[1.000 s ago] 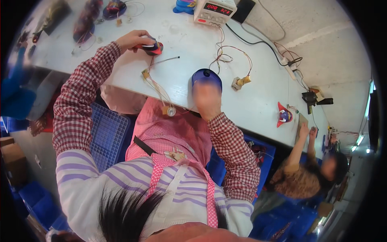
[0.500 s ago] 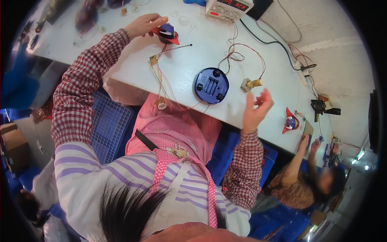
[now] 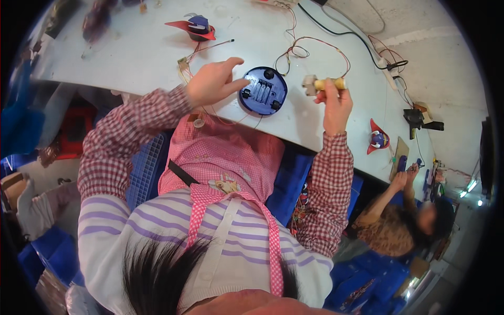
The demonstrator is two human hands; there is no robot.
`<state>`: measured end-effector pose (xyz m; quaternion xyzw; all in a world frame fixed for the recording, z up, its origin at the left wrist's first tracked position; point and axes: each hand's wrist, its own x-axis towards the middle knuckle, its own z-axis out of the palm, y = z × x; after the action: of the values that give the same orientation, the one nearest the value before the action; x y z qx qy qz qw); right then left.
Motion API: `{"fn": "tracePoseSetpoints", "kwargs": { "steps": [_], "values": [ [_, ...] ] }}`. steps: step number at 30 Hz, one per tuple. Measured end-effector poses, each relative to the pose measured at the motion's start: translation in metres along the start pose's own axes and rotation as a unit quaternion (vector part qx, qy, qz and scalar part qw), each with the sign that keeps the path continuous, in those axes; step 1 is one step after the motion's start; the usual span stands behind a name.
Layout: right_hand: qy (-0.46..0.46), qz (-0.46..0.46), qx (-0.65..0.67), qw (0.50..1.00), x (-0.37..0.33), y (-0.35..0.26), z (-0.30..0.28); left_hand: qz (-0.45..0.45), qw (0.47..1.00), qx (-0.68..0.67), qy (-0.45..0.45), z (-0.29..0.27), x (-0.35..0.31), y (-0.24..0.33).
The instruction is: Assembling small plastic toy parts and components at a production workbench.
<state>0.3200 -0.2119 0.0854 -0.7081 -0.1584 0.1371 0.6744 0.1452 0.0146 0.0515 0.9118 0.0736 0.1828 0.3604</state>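
A round blue plastic base (image 3: 264, 93) lies on the table before me, its battery compartment facing up between black round parts. At its left edge is my left hand (image 3: 212, 81), fingers apart and holding nothing; whether a fingertip touches the rim I cannot tell. In my right hand (image 3: 336, 107) is a yellow cylindrical piece with a grey block end (image 3: 310, 85), wired by a thin red and dark lead. Further off on the left sits a red and blue pointed part (image 3: 198, 27), with wires running to a small circuit board (image 3: 182, 65).
Another red and blue part (image 3: 378, 138) lies to the right. Beyond it a co-worker (image 3: 391, 226) handles something small at the table. A black tool (image 3: 413, 119) rests near the wall. Loose wires (image 3: 299, 51) cross the white table (image 3: 157, 73). Blue crates stand beneath.
My left hand has let go of the red and blue part and come to the base. My right hand has taken up the yellow cylindrical piece from the table.
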Motion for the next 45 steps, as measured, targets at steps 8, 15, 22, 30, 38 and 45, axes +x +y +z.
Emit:
{"fn": "tracePoseSetpoints", "kwargs": {
  "steps": [8, 15, 22, 30, 38, 45],
  "values": [
    [-0.111, -0.181, -0.145, 0.966, -0.036, 0.017, 0.051, -0.025, 0.999, 0.034, -0.018, 0.041, 0.027, -0.017],
    [-0.104, -0.331, -0.311, 0.885, -0.043, 0.021, 0.07, -0.045, 0.999, -0.007, 0.0, 0.042, 0.025, -0.017],
    [-0.123, -0.397, -0.347, 0.841, -0.044, 0.028, 0.077, -0.039, 0.999, -0.019, 0.015, 0.044, 0.024, -0.021],
    [-0.171, -0.211, -0.325, 0.906, -0.042, 0.017, 0.077, -0.038, 0.999, -0.032, 0.023, 0.042, 0.023, -0.021],
    [-0.143, -0.242, -0.311, 0.908, -0.047, 0.022, 0.073, 0.017, 0.979, 0.084, 0.186, -0.009, -0.007, -0.018],
    [-0.025, -0.355, -0.275, 0.893, -0.083, 0.016, 0.076, 0.027, 0.887, 0.369, 0.277, -0.026, 0.027, -0.058]
  ]
}}
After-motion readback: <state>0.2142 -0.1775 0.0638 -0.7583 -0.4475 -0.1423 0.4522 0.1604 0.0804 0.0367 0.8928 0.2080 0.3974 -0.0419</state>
